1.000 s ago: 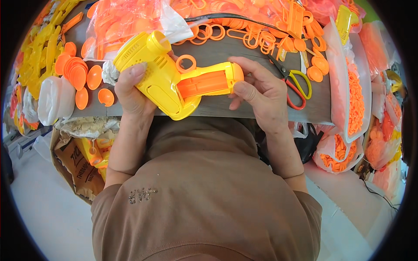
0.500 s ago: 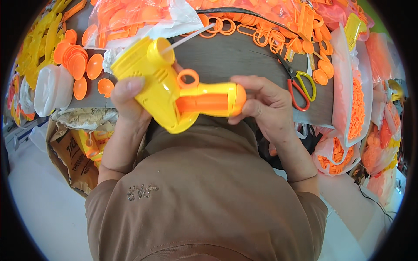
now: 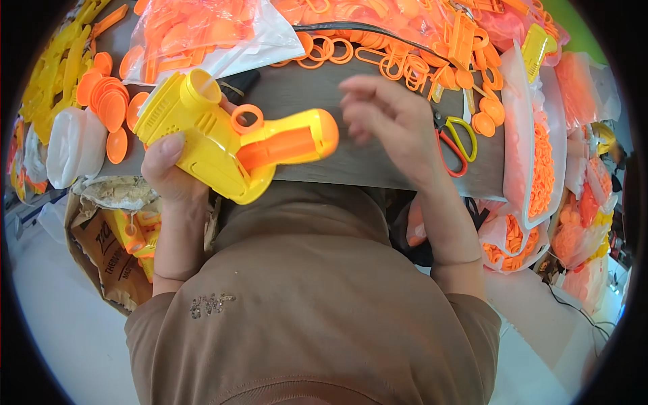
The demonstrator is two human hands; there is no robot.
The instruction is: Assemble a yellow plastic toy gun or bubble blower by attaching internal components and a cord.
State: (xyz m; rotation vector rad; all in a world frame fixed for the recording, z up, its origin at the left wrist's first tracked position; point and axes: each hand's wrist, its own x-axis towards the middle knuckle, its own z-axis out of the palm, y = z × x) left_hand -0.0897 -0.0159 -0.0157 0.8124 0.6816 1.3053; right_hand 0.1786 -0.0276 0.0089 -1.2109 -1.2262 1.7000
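My left hand [image 3: 169, 165] is closed around a yellow plastic toy gun [image 3: 209, 148] with an orange handle insert [image 3: 273, 150] and an orange ring trigger [image 3: 247, 107]. The gun is tilted, its round yellow cup end up and left, its handle pointing right. A thin white stick runs from the cup. My right hand [image 3: 395, 128] hovers over the table, apart from the handle, with nothing visible in its slightly blurred, loosely bent fingers. Scissors [image 3: 442, 122] with red and yellow handles lie beyond that hand to the right.
Orange plastic rings [image 3: 337, 42] and clear bags of orange parts [image 3: 202, 30] line the back of the table. Orange spoon-like pieces [image 3: 111, 111] lie left. A white tub [image 3: 565, 162] of small orange parts stands right. A brown paper sack [image 3: 111, 253] holding yellow-orange pieces sits lower left.
My right hand has let go of the handle's end and moved up and away. The toy gun has shifted left and slightly down in my left hand.
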